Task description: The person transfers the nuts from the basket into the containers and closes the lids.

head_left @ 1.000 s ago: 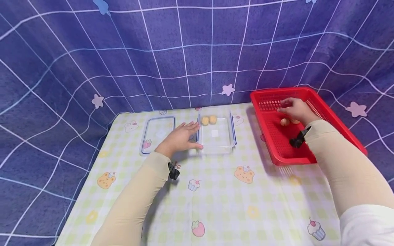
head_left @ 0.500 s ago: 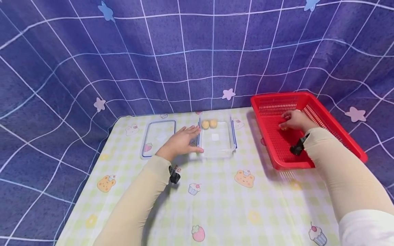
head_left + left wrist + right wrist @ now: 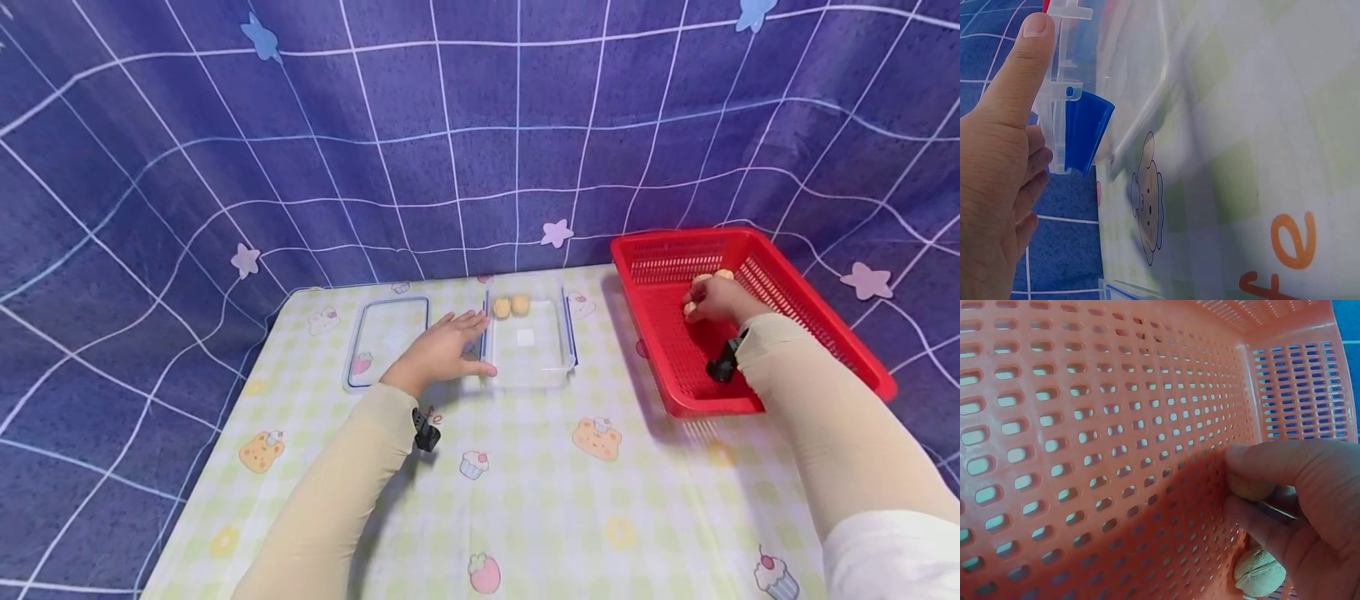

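My right hand (image 3: 717,302) reaches down into the red plastic basket (image 3: 660,367) and pinches a walnut (image 3: 1250,486) between thumb and fingertips. Another walnut (image 3: 1260,572) lies just below those fingers in the right wrist view, and more pale walnuts (image 3: 723,273) show beyond the hand in the head view. With its thumb spread, my left hand (image 3: 440,350) rests at the left side of a clear box (image 3: 551,354). The thumb lies along the rim, near a blue side latch (image 3: 1087,128). Two walnuts (image 3: 520,305) sit side by side in the box's far left corner.
A clear lid (image 3: 357,337) with a blue seal lies flat on the table, left of the box. The checked tablecloth (image 3: 555,517) spreads in front. A blue curtain (image 3: 480,150) hangs right behind the table.
My right hand has lowered to the basket's floor and closed its fingertips on a walnut. The left hand stays at the box. The head view has tilted slightly up.
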A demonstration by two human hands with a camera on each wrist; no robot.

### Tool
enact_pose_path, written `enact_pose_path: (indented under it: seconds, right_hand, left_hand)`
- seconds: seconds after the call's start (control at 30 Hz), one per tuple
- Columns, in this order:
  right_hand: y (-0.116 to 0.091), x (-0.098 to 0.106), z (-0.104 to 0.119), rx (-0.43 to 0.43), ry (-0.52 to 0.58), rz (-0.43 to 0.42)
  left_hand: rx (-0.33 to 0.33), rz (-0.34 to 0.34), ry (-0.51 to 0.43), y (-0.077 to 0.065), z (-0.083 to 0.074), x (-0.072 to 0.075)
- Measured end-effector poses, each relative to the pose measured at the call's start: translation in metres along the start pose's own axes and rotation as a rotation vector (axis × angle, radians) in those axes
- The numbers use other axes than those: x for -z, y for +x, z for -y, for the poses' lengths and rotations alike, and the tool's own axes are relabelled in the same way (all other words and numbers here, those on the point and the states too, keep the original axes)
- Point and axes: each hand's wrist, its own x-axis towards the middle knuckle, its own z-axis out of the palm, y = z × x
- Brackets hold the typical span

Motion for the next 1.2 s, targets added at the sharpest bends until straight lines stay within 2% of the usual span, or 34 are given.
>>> enact_pose_path:
  seconds: [0.17,0.27,0.47,0.57,0.83,1.03,1.2]
  right_hand:
    - [-0.001,0.001,-0.001,-0.013,0.026,0.025]
    - [-0.001,0.004,-0.001,-0.021,0.029,-0.001]
    - [0.000,0.013,0.000,-0.055,0.024,-0.035]
    - [0.000,0.014,0.002,-0.042,0.029,-0.058]
    - [-0.004,0.010,0.007,-0.038,0.115,-0.093]
    - [-0.002,0.014,0.014,-0.029,0.080,-0.168]
    - [-0.001,0.016,0.018,-0.026,0.086,-0.188]
  left_hand:
    - [0.011,0.012,-0.004,0.000,0.000,-0.002]
    - [0.003,-0.013,-0.014,0.000,0.000,-0.002]
    - [-0.002,-0.014,-0.012,0.001,-0.001,0.000]
    - [0.002,-0.018,-0.007,0.001,-0.001,0.001]
    - [-0.003,0.003,0.008,-0.001,0.000,0.000]
    - [0.006,-0.006,0.012,-0.001,0.000,0.000]
    - [0.005,-0.003,0.017,-0.001,0.000,0.002]
